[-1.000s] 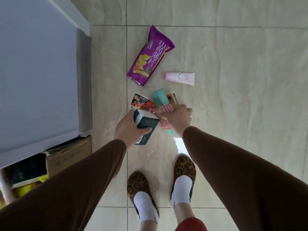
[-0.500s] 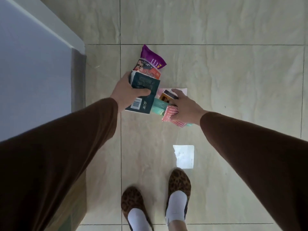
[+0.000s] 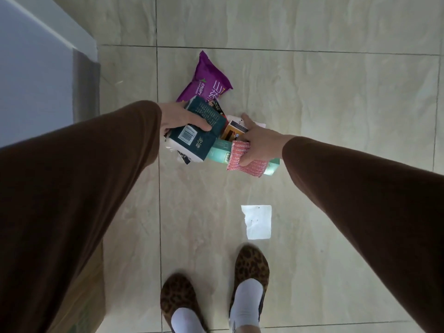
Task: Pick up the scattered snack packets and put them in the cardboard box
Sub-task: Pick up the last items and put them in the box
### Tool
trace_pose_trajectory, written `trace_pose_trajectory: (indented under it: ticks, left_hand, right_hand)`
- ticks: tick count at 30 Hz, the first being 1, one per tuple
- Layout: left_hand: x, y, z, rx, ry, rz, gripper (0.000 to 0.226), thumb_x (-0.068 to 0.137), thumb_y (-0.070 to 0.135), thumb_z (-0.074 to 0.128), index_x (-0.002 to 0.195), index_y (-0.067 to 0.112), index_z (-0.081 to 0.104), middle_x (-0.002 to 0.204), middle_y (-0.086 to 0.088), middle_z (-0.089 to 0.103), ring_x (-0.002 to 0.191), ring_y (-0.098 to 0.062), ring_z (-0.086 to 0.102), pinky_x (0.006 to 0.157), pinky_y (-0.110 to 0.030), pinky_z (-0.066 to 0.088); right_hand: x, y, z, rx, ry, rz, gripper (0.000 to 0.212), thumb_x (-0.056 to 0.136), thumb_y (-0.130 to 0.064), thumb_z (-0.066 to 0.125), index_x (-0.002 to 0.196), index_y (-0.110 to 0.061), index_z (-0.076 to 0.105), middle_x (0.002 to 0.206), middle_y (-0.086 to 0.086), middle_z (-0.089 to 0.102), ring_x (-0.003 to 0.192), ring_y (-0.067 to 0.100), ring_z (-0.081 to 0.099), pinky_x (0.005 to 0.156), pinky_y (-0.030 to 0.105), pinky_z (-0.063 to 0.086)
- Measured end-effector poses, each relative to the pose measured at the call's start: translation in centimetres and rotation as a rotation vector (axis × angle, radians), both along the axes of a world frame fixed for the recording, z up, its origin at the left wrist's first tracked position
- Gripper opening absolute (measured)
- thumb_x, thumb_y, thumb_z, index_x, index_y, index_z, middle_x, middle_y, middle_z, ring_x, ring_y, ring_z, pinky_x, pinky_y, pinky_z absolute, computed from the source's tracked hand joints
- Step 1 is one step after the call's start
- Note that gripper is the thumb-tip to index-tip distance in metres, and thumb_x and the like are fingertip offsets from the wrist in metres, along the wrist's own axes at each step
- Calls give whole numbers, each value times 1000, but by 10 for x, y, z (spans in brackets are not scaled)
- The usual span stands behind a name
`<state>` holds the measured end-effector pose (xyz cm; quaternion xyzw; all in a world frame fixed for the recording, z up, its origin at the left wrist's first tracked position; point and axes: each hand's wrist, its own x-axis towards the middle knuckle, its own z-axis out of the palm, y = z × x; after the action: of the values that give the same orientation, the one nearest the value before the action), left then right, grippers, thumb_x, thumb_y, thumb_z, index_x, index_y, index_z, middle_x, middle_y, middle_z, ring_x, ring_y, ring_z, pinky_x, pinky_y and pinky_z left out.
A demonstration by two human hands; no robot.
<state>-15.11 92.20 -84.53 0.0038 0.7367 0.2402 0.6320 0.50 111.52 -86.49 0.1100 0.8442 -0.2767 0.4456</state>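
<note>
the left hand point(image 3: 179, 118) has its fingers curled tight around a dark teal packet point(image 3: 200, 131), thumb pressed across its face just above the barcode, with more wrappers bunched beneath. the right hand point(image 3: 260, 140) clamps a pink mesh packet point(image 3: 242, 157) and a mint green packet point(image 3: 219, 150) under the thumb, forefinger stretched toward 11 o'clock over a small orange box point(image 3: 234, 132). both brown-sleeved arms reach forward over the tile floor point(image 3: 336, 104). a purple crisps bag point(image 3: 206, 81) sits at 12 o'clock from the left hand. the cardboard box point(image 3: 89, 296) edge shows at 7 o'clock.
</note>
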Motion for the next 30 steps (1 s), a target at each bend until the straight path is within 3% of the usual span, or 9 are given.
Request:
trace_pose_trajectory:
  ticks: [3,5,8,10,15,20,24,27,30]
  left_hand:
    - [4,-2,-3,16,77,18,56,77,25,86,125,14,59,112,-12,75,93,-31,75,79,-38,62]
    - [13,-4,-6,-6,192,26,66,72,32,89,126,18,55,116,-10,70,93,-29,73,73,-33,59]
    - [29,-10,-6,-40,269,-9,84,58,45,93,126,23,50,127,-11,57,100,-31,69,78,-34,60]
    - [35,-16,-6,-40,227,9,99,45,52,93,130,21,53,126,-11,61,98,-29,71,82,-36,61]
    - [47,-33,-12,-20,182,133,77,64,40,93,129,21,55,114,-8,72,91,-27,76,84,-39,62]
    - [68,-44,-9,6,221,241,72,66,41,91,128,21,58,117,-9,69,95,-28,74,90,-42,61]
    - [89,-70,10,36,162,376,63,65,39,91,119,20,67,108,-7,77,91,-27,77,85,-41,63]
    - [113,-90,41,83,82,444,53,72,31,88,119,17,68,109,-9,78,96,-32,77,90,-46,61]
    - [140,-104,80,120,27,443,53,74,30,87,120,16,67,109,-9,79,99,-34,76,94,-52,59]
  right_hand:
    - [-1,-4,1,28,39,19,55,71,-34,88,121,-20,69,161,-2,16,95,26,67,85,37,57]
    - [11,-12,2,108,107,4,52,75,-37,85,121,-18,70,149,3,28,96,28,66,88,35,55]
    - [34,-28,4,186,176,9,49,78,-45,81,120,-23,70,136,4,36,102,28,62,97,40,54]
    - [41,-32,3,194,152,13,49,77,-47,81,121,-26,70,135,4,36,107,29,60,98,43,54]
    - [41,-30,1,164,109,5,51,77,-47,80,123,-26,70,148,3,36,116,29,56,103,45,51]
    - [55,-45,4,211,119,-59,49,79,-44,78,124,-27,68,125,6,43,102,27,58,96,41,54]
    - [90,-51,20,112,-10,-342,44,77,-42,79,116,-24,68,117,5,44,89,26,67,89,37,57]
    - [123,-58,47,-33,-68,-651,37,68,-42,84,99,-28,68,116,8,60,87,26,72,85,37,60]
    - [146,-75,97,-261,-64,-916,26,81,-24,85,97,-28,65,107,7,73,85,17,72,73,27,58]
